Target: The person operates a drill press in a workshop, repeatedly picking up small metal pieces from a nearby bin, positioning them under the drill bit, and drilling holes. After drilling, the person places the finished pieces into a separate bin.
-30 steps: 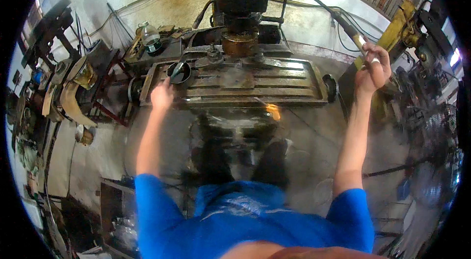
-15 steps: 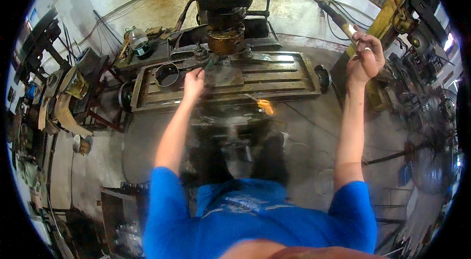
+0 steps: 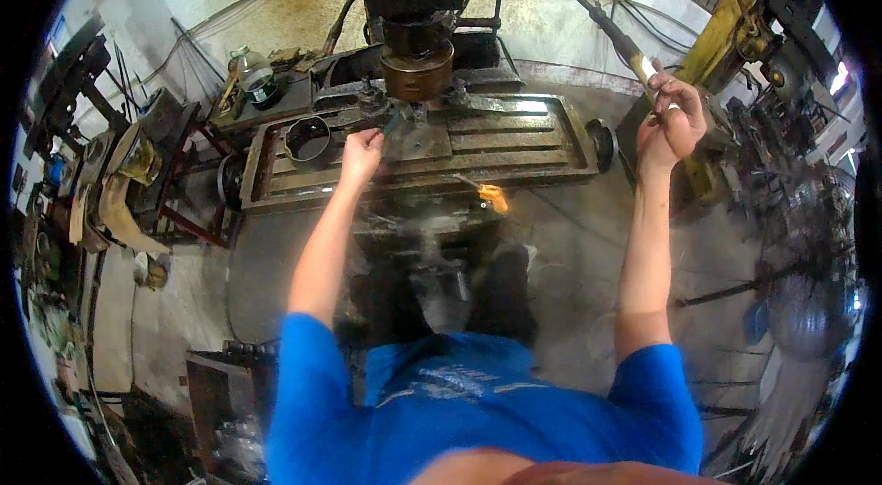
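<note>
Overhead, person stands at a milling machine. Left hand (image 3: 361, 154) rests on the slotted machine table (image 3: 542, 140), fingers curled loosely at the left edge of a flat grey workpiece (image 3: 418, 140) clamped under the spindle head (image 3: 418, 72); whether it pinches anything, cannot tell. Right hand (image 3: 673, 125) is raised well to the right, closed around the end of a long lever handle (image 3: 606, 26). Lever's long axis runs diagonally up-left from that fist toward the machine head. Workpiece lies just right of the left hand, far from the right one, so left is nearer. Black ring-shaped part (image 3: 308, 140) sits on the table just left of the left hand. Open room along the table's right half; cluttered bench (image 3: 138, 163) crowds the left side.
</note>
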Demonstrator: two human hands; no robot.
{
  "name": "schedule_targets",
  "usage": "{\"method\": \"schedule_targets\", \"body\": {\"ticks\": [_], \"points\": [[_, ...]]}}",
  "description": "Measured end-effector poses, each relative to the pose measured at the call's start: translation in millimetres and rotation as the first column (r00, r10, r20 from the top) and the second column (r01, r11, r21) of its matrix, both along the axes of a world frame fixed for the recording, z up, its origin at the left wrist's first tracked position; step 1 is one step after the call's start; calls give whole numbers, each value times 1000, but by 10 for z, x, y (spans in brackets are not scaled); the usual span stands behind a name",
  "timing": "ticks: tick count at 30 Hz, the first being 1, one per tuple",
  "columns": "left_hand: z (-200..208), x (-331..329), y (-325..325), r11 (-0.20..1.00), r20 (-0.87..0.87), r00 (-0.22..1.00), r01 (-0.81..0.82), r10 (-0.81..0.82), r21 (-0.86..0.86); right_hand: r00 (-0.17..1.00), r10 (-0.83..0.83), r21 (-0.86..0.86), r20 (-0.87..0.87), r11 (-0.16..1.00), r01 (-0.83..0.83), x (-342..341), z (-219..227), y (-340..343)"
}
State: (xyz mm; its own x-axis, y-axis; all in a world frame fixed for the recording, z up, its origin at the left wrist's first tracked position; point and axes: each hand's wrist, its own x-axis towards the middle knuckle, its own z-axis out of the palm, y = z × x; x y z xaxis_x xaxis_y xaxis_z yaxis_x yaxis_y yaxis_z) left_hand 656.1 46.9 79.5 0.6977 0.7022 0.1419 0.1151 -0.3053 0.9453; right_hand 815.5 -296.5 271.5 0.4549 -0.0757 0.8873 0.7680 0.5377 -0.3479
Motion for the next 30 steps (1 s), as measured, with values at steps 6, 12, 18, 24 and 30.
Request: {"method": "schedule_targets", "body": {"ticks": [6,12,18,24,30], "points": [[26,-217,7,989,-3,997,75,-76,-125,998,65,21,-8,998,-65,62,-119,-24],[117,-441,-135,984,-9,992,121,-123,-131,998,51,-6,-22,999,-51,63,-229,-28],[70,-500,-150,995,-67,995,72,-77,-76,999,53,9,-12,999,-53,86,-352,-6],[111,-510,-202,997,-61,995,79,-80,-10,996,73,14,-59,997,-72,88,-406,-22],[-19,-436,-115,942,-114,992,91,-57,322,995,90,29,-49,996,-89,48,-307,-30]]}}
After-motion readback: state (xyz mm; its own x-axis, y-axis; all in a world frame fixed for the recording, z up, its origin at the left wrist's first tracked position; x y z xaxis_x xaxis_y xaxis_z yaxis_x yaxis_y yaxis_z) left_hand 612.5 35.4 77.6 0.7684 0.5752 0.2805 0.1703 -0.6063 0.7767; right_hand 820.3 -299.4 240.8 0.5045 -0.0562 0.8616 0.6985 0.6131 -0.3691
